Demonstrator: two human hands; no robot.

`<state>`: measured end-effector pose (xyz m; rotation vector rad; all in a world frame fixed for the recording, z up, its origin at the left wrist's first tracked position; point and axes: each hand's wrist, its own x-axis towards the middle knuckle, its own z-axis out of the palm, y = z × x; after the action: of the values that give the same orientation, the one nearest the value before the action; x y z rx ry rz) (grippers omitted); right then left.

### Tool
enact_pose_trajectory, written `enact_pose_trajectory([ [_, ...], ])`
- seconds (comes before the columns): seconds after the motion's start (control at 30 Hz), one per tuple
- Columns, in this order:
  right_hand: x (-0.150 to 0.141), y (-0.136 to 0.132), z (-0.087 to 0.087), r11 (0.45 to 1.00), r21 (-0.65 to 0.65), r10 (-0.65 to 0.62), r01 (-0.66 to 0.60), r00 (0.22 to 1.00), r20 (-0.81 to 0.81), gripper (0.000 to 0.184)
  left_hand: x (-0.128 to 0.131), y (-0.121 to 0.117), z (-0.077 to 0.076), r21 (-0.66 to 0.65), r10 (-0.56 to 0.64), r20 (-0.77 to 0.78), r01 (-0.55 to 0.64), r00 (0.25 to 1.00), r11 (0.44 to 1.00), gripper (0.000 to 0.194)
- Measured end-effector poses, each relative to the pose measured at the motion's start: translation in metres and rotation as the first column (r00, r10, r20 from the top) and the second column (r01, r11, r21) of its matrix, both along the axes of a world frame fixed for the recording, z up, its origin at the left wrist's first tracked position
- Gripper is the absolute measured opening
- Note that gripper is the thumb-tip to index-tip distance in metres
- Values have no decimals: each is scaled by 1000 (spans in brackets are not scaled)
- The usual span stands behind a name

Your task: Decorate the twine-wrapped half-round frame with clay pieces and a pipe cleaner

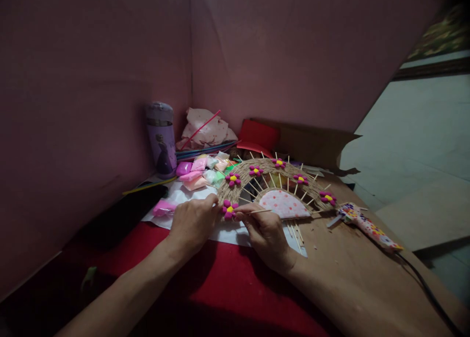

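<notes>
A half-round fan of twine woven over thin sticks lies in front of me, with several magenta clay flowers with yellow centres along its band. Its inner half circle is covered in white dotted cloth. My left hand is closed on the fan's left edge, beside the lowest flower. In my right hand a thin wooden stick is pinched, its tip hidden by the fingers close to that same flower.
Packets of coloured clay lie behind the fan on white paper. A purple tumbler stands at the left wall. At right, a patterned glue gun with a black cord rests on brown board. Loose sticks lie below the fan.
</notes>
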<state>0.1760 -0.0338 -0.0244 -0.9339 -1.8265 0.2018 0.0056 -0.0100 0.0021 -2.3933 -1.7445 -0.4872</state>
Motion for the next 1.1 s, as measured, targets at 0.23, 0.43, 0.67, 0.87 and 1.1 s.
enact_pose_trajectory([
  [0.23, 0, 0, 0, 1000, 8, 17, -17, 1000, 18, 18, 0, 1, 0, -7, -7, -22, 7, 1000, 1000, 24],
  [0.43, 0, 0, 0, 999, -14, 37, -37, 999, 19, 18, 1, 0, 0, -25, -4, -23, 4, 1000, 1000, 23],
  [0.67, 0, 0, -1, 999, -48, 24, -23, 999, 27, 17, 1, 0, 1, -20, -3, -32, 2, 999, 1000, 24],
  [0.87, 0, -1, 0, 999, -48, 14, -12, 1000, 23, 17, 1, 0, 1, -26, -3, -29, 3, 1000, 1000, 24],
  [1.1, -1, -2, 2, 999, -34, 0, 1, 1000, 23, 17, 1, 0, 1, -38, -13, -18, 13, 1000, 999, 24],
])
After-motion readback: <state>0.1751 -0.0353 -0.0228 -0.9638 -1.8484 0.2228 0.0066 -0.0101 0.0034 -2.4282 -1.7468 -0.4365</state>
